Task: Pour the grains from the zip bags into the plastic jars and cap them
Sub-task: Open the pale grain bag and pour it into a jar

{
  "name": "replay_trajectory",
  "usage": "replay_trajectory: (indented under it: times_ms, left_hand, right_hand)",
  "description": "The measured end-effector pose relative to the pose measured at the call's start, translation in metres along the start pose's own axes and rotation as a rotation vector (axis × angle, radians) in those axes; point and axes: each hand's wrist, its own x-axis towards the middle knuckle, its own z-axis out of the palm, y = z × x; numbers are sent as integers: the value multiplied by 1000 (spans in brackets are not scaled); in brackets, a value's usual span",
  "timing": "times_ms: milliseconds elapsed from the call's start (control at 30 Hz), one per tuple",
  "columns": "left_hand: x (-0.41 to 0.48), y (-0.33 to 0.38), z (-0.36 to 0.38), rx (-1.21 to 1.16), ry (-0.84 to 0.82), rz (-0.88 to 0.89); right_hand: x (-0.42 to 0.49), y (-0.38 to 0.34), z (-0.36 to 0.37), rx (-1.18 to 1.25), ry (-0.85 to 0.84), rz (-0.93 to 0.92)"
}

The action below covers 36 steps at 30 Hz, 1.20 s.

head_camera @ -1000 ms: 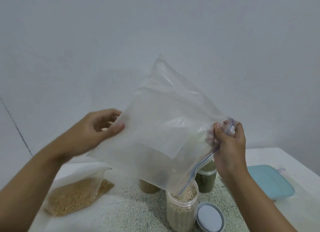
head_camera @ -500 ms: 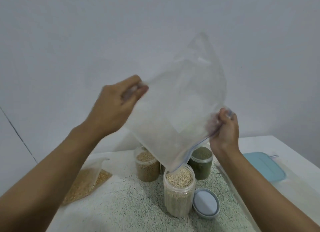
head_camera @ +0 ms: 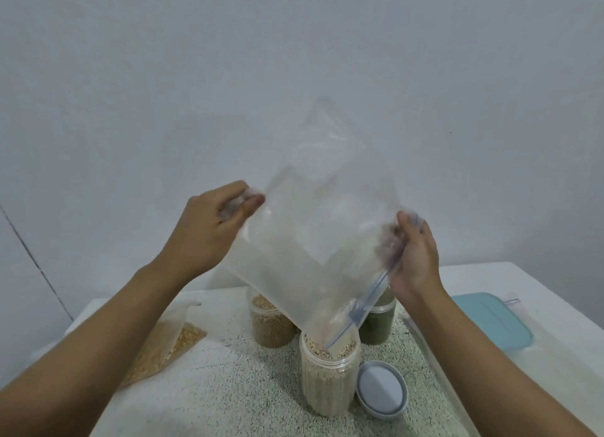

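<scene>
A clear zip bag (head_camera: pixel 322 230), nearly emptied, hangs tilted with its blue-lined mouth corner dipping into an open plastic jar (head_camera: pixel 328 373) of pale grains. My left hand (head_camera: pixel 209 230) pinches the bag's upper left edge. My right hand (head_camera: pixel 413 257) grips the zip end at the right. A grey jar lid (head_camera: pixel 380 387) lies upside down beside the jar. Behind stand a jar of tan grains (head_camera: pixel 269 325) and a jar of green grains (head_camera: pixel 379 324), both partly hidden by the bag.
A second zip bag holding yellow grains (head_camera: pixel 163 348) lies at the left on the speckled table (head_camera: pixel 209 394). A light blue container lid (head_camera: pixel 493 322) rests at the right on a white surface. A plain wall rises behind.
The bag's top has dropped lower, and my left hand has come down with it. The bag's mouth stays over the pale-grain jar. My right hand keeps its hold.
</scene>
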Motion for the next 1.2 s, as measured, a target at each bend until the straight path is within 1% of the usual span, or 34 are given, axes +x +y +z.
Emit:
replay_trajectory:
  times_ms: [100, 167, 300, 400, 500, 600, 700, 767, 833, 967, 1033, 1133, 1167, 1200]
  left_hand:
    - [-13, -30, 3, -25, 151, -174]
    - [-25, -46, 6, -28, 180, -280]
    - [-60, -67, 20, 5, 155, -459]
    - [-84, -74, 33, -47, 151, -543]
    - [-102, -71, 42, -59, 88, -606]
    - [-110, -66, 42, 9, -19, -557]
    - [-110, -63, 39, 94, -98, -458]
    - [-104, -54, 36, 59, -123, -417]
    - [-91, -38, 32, -32, -142, -371]
    - [-53, -9, 32, -228, -67, -290]
    - [-34, 4, 36, -268, 20, -255]
    - [-16, 22, 38, -267, 180, -161]
    - [-11, 26, 40, -225, 184, -95]
    - [-8, 29, 41, -158, 151, -34]
  right_hand:
    - [-2, -9, 10, -53, -69, -8]
    - [-5, -17, 20, -80, -125, -35]
    - [-10, -27, 45, -207, -240, -101]
    - [-15, -27, 61, -315, -344, -106]
    - [-18, -29, 72, -412, -382, -74]
    - [-16, -34, 78, -531, -405, -57]
    - [-17, -32, 79, -699, -507, -50]
    - [-20, -28, 77, -746, -578, -12]
    - [-24, -26, 75, -776, -652, 28]
    - [-36, -28, 78, -850, -789, 67]
    - [-40, -35, 82, -852, -817, 49]
    - [-45, -50, 80, -885, -847, -18]
    - [-47, -54, 75, -893, -860, -42]
    - [-49, -57, 71, -900, -874, -60]
